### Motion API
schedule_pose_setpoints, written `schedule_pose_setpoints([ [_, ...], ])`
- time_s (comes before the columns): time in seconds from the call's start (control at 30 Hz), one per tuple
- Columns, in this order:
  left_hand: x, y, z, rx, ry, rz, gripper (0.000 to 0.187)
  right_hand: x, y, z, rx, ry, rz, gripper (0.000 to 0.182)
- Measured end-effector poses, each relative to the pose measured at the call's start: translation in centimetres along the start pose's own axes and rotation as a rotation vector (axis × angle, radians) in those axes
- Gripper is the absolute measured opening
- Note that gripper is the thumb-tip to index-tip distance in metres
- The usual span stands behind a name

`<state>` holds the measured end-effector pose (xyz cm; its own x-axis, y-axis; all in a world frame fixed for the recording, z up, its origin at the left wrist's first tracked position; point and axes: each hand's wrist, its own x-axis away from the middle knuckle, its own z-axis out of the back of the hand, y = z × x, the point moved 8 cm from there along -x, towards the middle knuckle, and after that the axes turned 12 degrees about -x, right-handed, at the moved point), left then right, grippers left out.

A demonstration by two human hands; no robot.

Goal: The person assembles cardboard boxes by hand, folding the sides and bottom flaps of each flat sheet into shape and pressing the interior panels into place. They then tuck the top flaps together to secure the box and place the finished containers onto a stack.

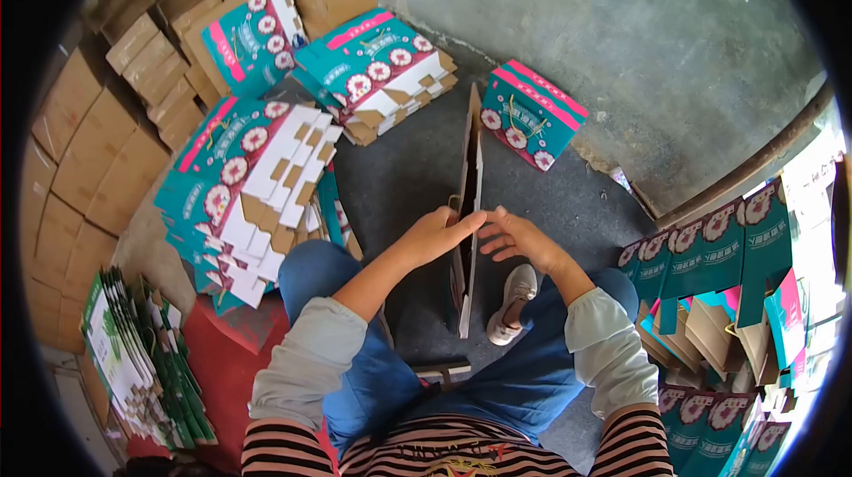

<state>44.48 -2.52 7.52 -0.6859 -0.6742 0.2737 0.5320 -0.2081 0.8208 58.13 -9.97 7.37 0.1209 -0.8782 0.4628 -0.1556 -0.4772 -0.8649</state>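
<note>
A flattened cardboard gift box (pixel 469 157) stands edge-on between my knees, its narrow top edge facing up. My left hand (pixel 444 236) is closed on that edge, with the thumb over the top and the fingers down the box's left side. Close by on the right, my right hand (pixel 522 237) is open with its fingers apart; its fingertips are near my left thumb and the box's edge. The box's printed faces are mostly hidden at this angle.
Flattened teal gift boxes are piled at left (pixel 235 166) and behind (pixel 377 60). A formed teal box (pixel 535 113) stands by the wall. More teal boxes (pixel 710 255) line the right side. Green-and-white cartons (pixel 133 362) lie lower left; brown cartons (pixel 98 166) are stacked beyond.
</note>
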Motion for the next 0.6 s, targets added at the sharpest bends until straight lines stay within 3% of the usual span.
schedule_pose_setpoints([
  [0.1, -1.1, -0.3, 0.0, -0.125, -0.027, 0.075, 0.087, -0.6, -0.6, -1.4, 0.215, -0.093, 0.158, 0.064],
  [0.17, -1.8, 1.0, -0.3, -0.165, -0.141, 0.074, 0.084, -0.9, 0.1, -0.8, 0.18, -0.083, 0.214, 0.049],
  [0.2, -3.7, -0.4, -1.1, -0.112, -0.119, 0.108, 0.059, -0.7, 0.1, -0.4, 0.221, -0.055, 0.229, 0.045],
  [0.23, -4.0, 0.1, -1.2, -0.1, -0.128, 0.098, 0.05, -0.7, 0.0, 0.1, 0.267, -0.029, 0.247, 0.041],
  [0.3, -4.1, 0.5, -1.1, -0.075, -0.139, 0.089, 0.037, 0.3, -2.6, 2.4, 0.375, 0.178, 0.571, 0.032],
  [0.43, -4.7, 3.9, 0.7, -0.662, -0.2, -0.07, 0.031, 7.7, -9.4, 5.6, 0.681, 0.751, 1.006, 0.032],
  [0.5, -3.0, 8.3, 2.2, -0.938, -0.173, -0.256, 0.025, 11.1, -11.6, 5.0, 0.855, 0.894, 1.185, 0.031],
  [0.53, -2.2, 10.0, 3.1, -1.058, -0.164, -0.264, 0.023, 12.0, -12.1, 4.6, 0.916, 0.939, 1.221, 0.03],
  [0.6, -1.0, 12.2, 4.5, -1.223, -0.107, -0.277, 0.019, 11.3, -11.7, 4.5, 0.955, 0.777, 1.093, 0.028],
])
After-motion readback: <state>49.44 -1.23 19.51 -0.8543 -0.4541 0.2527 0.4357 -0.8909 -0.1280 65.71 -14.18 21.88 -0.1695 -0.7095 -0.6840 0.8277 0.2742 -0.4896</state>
